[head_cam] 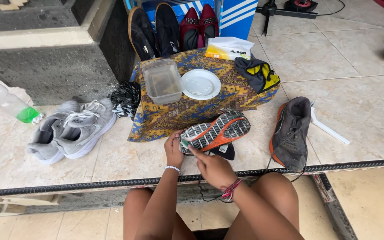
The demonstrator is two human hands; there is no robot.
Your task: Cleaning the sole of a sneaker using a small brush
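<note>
A sports shoe [216, 131] lies on its side on the tiled ledge, its orange, white and black sole facing up. My left hand [173, 149] grips the toe end of this shoe. My right hand [214, 168] rests just below the sole, fingers touching its near edge; I cannot tell whether it holds a small object. The matching grey and orange shoe [292, 133] stands upright to the right, its black lace trailing over the ledge edge. My knees show at the bottom.
A patterned cloth [227, 95] carries a clear plastic tub [162, 81], a white lid [200, 84] and a black and yellow pouch [258, 73]. Grey sneakers [74, 129] and a bottle [10, 103] lie left. A white brush [327, 126] lies right. More shoes [174, 29] stand behind.
</note>
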